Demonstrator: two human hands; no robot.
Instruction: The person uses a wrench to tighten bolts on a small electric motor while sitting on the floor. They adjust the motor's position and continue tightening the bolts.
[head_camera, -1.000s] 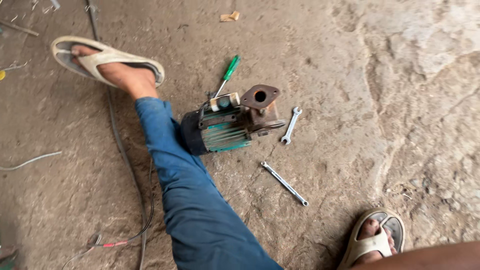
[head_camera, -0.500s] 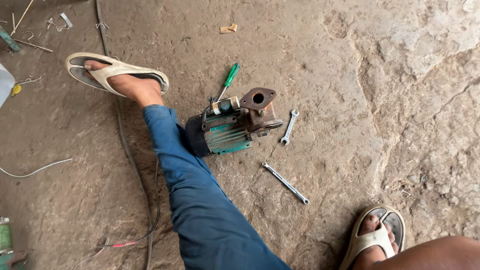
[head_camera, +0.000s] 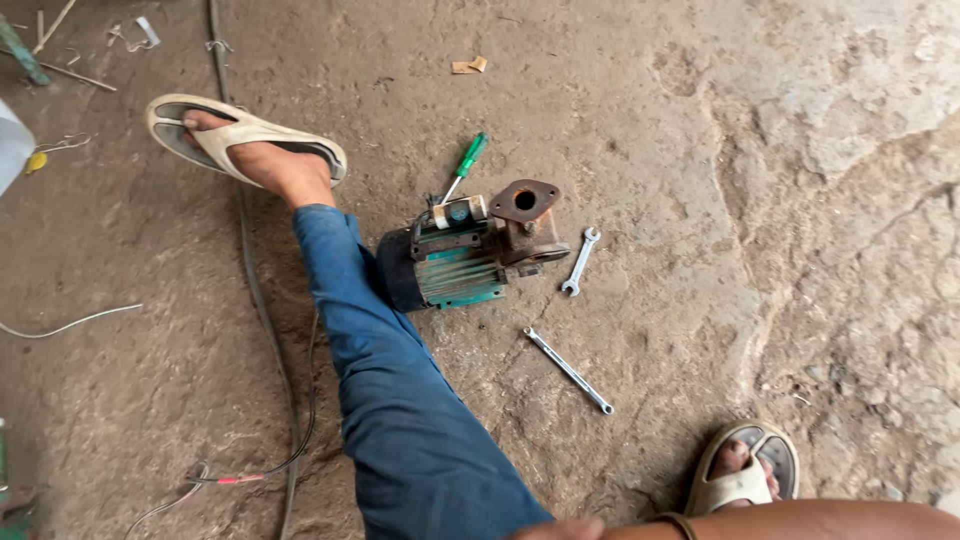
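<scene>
Rough concrete floor (head_camera: 760, 120) carried a small green pump (head_camera: 465, 262) lying mid-floor, its long axis running left to right, rusty flange to the right. It lay well ahead of a forearm (head_camera: 800, 520) at the bottom edge; the hand's grip could not be told. Two spanners (head_camera: 580, 262) lay just right.

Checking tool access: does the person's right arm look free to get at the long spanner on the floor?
Probably yes. The long spanner lies alone on bare floor, with nothing between it and the right arm at the bottom edge. The hand itself is barely visible.
</scene>
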